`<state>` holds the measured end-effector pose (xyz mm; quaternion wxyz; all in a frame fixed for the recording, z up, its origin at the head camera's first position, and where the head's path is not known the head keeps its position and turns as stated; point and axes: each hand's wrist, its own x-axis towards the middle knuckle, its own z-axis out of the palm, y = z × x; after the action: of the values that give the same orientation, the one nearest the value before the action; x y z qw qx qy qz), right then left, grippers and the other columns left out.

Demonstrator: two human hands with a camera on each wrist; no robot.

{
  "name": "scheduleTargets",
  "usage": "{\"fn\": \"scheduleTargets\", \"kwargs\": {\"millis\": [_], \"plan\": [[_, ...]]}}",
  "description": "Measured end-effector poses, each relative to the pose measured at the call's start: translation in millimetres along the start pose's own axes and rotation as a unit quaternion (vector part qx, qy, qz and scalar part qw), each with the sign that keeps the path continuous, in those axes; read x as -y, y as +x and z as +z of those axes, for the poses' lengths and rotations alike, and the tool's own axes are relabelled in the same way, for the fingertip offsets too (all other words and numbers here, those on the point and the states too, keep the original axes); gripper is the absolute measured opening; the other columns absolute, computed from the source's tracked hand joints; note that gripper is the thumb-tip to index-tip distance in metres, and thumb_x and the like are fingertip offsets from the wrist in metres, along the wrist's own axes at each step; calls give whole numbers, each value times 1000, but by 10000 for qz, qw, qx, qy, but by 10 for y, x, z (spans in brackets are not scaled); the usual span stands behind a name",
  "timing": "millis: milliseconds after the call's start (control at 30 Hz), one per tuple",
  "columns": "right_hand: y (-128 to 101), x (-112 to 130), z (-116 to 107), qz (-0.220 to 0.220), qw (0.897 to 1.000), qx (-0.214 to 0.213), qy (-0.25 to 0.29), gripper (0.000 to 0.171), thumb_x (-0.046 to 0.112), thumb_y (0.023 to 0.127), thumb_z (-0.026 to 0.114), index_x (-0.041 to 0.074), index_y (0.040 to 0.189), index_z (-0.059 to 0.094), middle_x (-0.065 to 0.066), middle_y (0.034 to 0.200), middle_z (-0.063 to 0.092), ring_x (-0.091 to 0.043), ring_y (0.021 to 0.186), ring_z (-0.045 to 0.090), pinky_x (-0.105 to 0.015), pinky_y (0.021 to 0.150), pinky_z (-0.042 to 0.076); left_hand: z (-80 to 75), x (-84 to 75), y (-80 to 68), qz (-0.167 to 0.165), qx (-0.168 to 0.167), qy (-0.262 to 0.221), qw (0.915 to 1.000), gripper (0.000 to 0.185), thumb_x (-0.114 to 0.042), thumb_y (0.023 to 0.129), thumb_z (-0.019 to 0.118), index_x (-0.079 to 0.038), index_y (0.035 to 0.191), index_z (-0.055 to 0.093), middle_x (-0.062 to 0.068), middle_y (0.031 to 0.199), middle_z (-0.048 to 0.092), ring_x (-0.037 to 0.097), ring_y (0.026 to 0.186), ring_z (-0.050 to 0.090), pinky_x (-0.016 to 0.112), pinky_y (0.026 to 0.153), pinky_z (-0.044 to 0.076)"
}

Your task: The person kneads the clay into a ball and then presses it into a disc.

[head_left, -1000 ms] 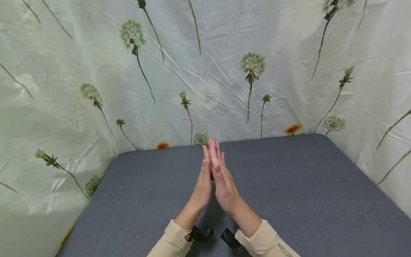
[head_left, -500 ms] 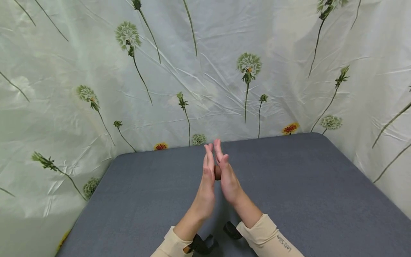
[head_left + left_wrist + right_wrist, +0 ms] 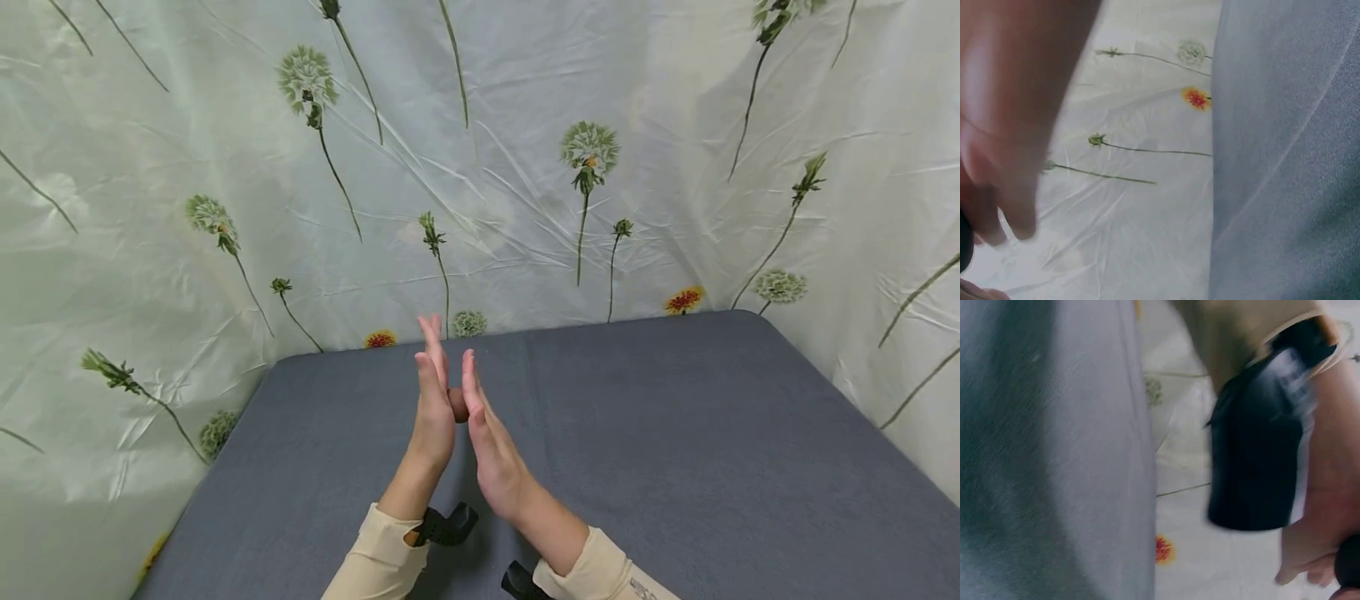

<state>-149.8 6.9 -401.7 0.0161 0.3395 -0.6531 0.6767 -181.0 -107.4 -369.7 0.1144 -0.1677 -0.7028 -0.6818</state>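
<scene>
Over the grey table (image 3: pixel 675 433) my two hands stand upright, palm facing palm, fingers straight. A small brown lump (image 3: pixel 458 403) shows in the gap between them, pressed by both palms. My left hand (image 3: pixel 433 408) reaches a little farther forward than my right hand (image 3: pixel 491 450). The left wrist view is blurred: my left hand (image 3: pixel 1010 125) fills its left side beside the grey table (image 3: pixel 1285 156). In the right wrist view I see the left arm's sleeve and its black wrist mount (image 3: pixel 1260 450), and the lump does not show.
A pale cloth printed with dandelions (image 3: pixel 525 167) hangs as a wall behind and on both sides of the table. Black camera mounts sit under both wrists, the left mount (image 3: pixel 447 527) and the right mount (image 3: pixel 520 581). Beige sleeves cover my forearms.
Both hands have shifted left over the table. My left hand has slid forward and my right hand back, with the brown lump still pressed between the palms.
</scene>
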Motion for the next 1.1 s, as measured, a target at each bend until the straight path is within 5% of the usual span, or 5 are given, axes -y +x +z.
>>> {"fn": "scheduleTargets", "kwargs": {"millis": [400, 567, 700, 833, 1100], "plan": [[80, 221, -357, -601, 9910, -814, -880, 86, 69, 110, 1, 11, 173, 4, -3, 182, -1, -26, 169, -12, -67, 131, -9, 321, 204, -111, -7, 1409, 323, 9895, 94, -86, 96, -7, -28, 167, -25, -8, 179, -20, 28, 167, -21, 73, 128, -8], [128, 140, -503, -13, 9958, -805, -444, 93, 78, 104, -2, 16, 173, -3, -27, 109, 70, -21, 98, 68, -56, 130, 25, 402, 104, -221, 242, 1598, 182, 9867, 92, -85, 96, -10, -31, 167, -26, -7, 180, -19, 28, 167, -22, 75, 127, -8], [131, 72, -403, 106, 9979, -605, -218, 93, 76, 105, -4, 13, 173, -5, -28, 136, 63, -28, 116, 67, -54, 124, 33, 334, -28, -228, 508, 1338, 225, 9894, 91, -85, 96, -11, -32, 167, -26, -7, 179, -22, 25, 166, -26, 76, 125, -12], [106, 60, -205, 71, 9998, -171, 73, 83, 67, 111, 0, 12, 172, -11, -4, 182, -8, -27, 169, -9, -67, 131, -3, 147, -135, -155, 704, 816, 94, 9941, 93, -89, 95, -6, -34, 168, -25, -10, 181, -16, 24, 167, -19, 74, 127, -10], [70, 157, -62, 491, 9977, 402, 223, 67, 36, 119, 29, 17, 173, -7, 8, 181, -8, -17, 168, -6, -54, 135, 6, -135, -161, 0, 512, 526, -191, 9971, 93, -93, 94, 3, -43, 165, -27, -12, 181, -12, 22, 167, -21, 66, 131, 16]]}}
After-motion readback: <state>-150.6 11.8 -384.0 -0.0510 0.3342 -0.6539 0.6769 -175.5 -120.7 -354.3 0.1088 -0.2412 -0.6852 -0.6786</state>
